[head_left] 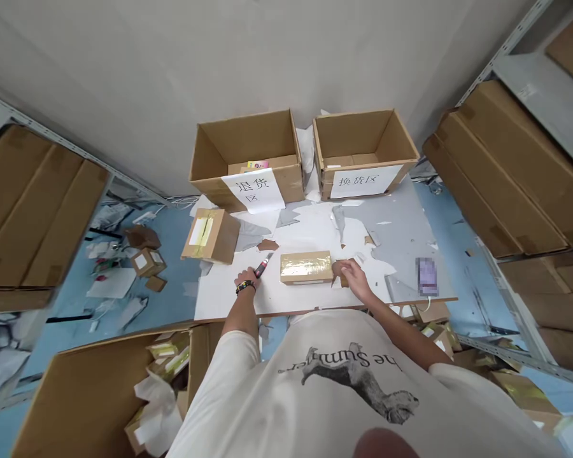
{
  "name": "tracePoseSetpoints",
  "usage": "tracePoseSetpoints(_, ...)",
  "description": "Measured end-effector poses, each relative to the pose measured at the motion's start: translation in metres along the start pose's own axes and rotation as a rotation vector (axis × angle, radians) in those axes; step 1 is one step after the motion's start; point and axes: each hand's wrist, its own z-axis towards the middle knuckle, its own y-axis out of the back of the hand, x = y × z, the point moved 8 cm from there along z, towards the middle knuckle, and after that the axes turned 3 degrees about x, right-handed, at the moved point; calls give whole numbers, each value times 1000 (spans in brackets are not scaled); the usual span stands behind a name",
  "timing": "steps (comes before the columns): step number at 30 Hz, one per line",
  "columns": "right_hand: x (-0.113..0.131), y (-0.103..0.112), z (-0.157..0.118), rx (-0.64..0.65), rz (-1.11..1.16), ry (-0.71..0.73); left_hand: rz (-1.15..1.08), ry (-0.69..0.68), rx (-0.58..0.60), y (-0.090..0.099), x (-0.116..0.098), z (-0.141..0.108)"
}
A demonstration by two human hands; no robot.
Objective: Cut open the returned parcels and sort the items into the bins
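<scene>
My left hand (246, 278) grips a red and black utility knife (262, 267), its blade pointing up and to the right, away from me. To the right of the knife, a small cardboard box (306, 267) lies flat, with shiny clear tape over its top. Close by the box's right end is my right hand (356, 280), fingers loosely bent and apart. Under those fingers shows a brown patch; whether it is a box flap or bare tabletop I cannot tell. Another taped carton (212, 235) with a white label stands at the table's left.
Two open cartons with paper signs, the left carton (205, 186) and the right carton (325, 186), stand along the back. A blurred purple device (427, 277) with a cable lies at right. The white tabletop (310, 232) has peeling patches. A large open carton (90, 388) holds parcels at lower left.
</scene>
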Motion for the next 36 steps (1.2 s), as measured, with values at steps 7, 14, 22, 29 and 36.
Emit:
tracePoseSetpoints(7,53,-29,19,-33,104,37,-360,10,-3,-27,-25,-42)
tracePoseSetpoints(14,89,-128,18,292,392,-163,-547,-416,125,-31,-65,-138)
tracePoseSetpoints(22,88,-117,36,400,295,-219,-377,-403,50,-36,-55,-131)
tracePoseSetpoints(29,134,-111,19,708,-719,320,-266,-442,274,-72,-60,-100)
tracePoseSetpoints(36,151,-147,10,876,-1242,570,-282,-535,322,-71,-61,-102)
